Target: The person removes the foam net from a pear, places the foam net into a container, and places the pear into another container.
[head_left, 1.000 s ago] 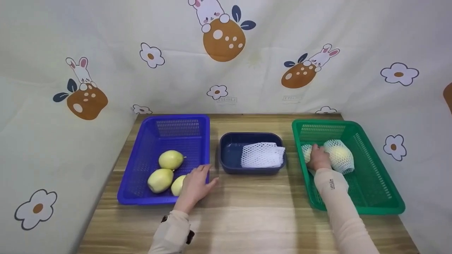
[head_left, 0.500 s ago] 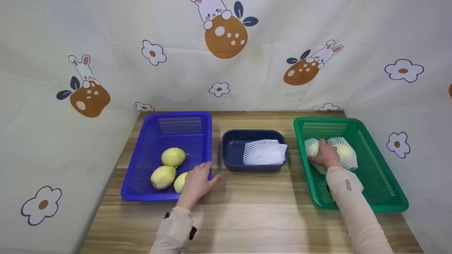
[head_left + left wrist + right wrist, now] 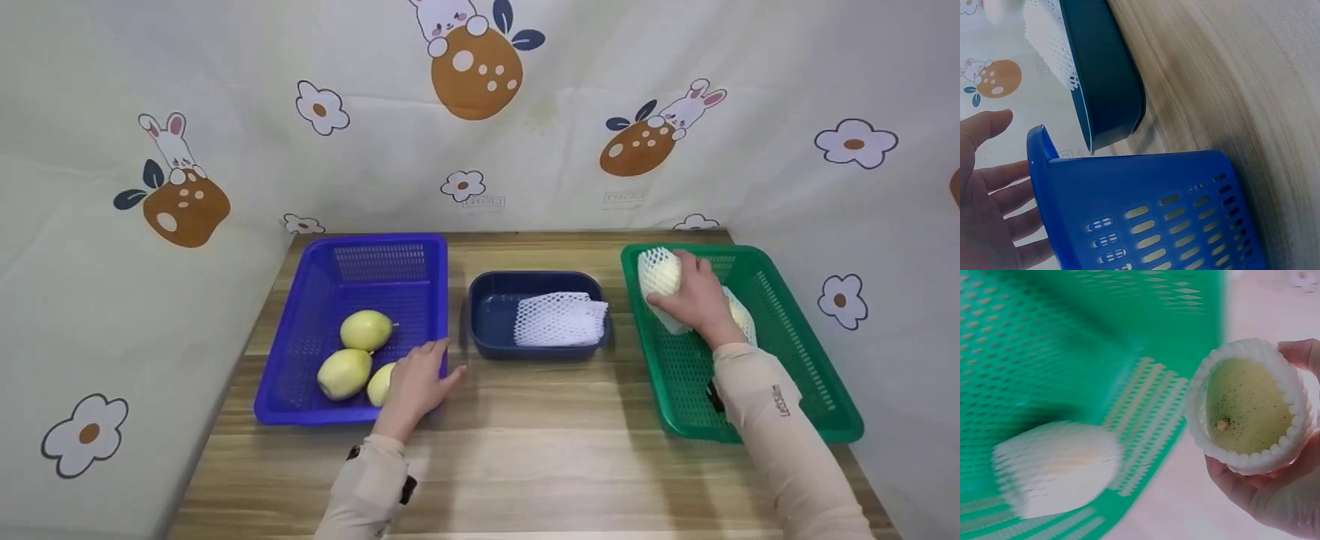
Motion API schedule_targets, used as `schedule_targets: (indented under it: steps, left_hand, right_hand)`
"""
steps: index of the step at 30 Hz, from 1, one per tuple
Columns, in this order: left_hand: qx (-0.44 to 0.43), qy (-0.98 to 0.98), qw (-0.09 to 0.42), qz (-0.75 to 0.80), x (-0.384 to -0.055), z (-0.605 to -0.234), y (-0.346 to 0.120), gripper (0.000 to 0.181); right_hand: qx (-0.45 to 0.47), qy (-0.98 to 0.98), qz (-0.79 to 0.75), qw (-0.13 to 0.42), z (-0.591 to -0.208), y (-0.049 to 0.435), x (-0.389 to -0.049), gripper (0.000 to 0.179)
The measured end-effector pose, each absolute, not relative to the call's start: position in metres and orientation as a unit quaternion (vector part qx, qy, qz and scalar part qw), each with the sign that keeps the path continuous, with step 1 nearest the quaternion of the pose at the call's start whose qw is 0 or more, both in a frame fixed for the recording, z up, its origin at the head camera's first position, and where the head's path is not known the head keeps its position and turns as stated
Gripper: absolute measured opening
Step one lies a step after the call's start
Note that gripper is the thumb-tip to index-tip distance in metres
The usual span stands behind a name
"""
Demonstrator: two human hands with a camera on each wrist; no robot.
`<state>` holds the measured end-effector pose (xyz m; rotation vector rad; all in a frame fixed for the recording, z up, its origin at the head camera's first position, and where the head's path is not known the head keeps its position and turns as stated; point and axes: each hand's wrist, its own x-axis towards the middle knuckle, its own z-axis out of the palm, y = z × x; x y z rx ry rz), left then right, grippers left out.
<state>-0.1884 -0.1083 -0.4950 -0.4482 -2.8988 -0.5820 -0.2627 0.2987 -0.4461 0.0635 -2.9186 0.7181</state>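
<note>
My right hand point(image 3: 697, 296) grips a pear point(image 3: 664, 274) in a white foam net sleeve, raised above the left side of the green basket point(image 3: 821, 337). In the right wrist view the speckled end of this pear point(image 3: 1249, 408) shows inside the sleeve's round opening. A second sleeved pear point(image 3: 1058, 467) lies in the green basket, partly hidden by my right arm in the head view. My left hand point(image 3: 418, 382) rests at the right rim of the blue basket point(image 3: 259, 397), fingers loosely extended. Bare yellow-green pears point(image 3: 366, 330) lie in that basket, one partly under my left hand.
Between the baskets stands a dark blue tub point(image 3: 487, 352) with white foam net sleeves point(image 3: 559, 321) in it. All three containers stand on a wood-grain table point(image 3: 540, 442). A printed cloth point(image 3: 375, 165) hangs behind and at both sides.
My right hand has lifted the sleeved pear from the floor of the green basket up toward its back left rim. My left hand stays at the blue basket's rim.
</note>
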Motion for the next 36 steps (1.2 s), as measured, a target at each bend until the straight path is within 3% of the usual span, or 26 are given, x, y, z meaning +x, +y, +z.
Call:
schedule_targets:
  steps: [5,9,18,28,36]
  left_hand:
    - [-0.154,-0.966,0.089,-0.187,-0.19,-0.495,-0.109,0.05]
    - [-0.154,-0.966,0.088,-0.188,-0.19,-0.495,-0.109,0.05]
    - [-0.151,-0.968,0.078,-0.188,-0.187,-0.496,-0.108,0.051]
    - [-0.148,-0.967,0.081,-0.191,-0.186,-0.495,-0.108,0.051]
    - [-0.185,-0.95,0.127,-0.217,-0.183,-0.498,-0.098,0.046]
  right_hand:
    - [0.11,-0.948,0.276,0.111,-0.429,0.266,-0.252,0.084]
    - [0.204,-0.932,0.279,0.111,-0.428,0.235,-0.234,0.085]
    - [0.351,-0.909,0.212,0.077,-0.468,0.181,-0.197,0.082]
    - [0.377,-0.907,0.178,0.058,-0.519,0.17,-0.194,0.082]
    - [0.391,-0.905,0.167,0.034,-0.543,0.165,-0.193,0.082]
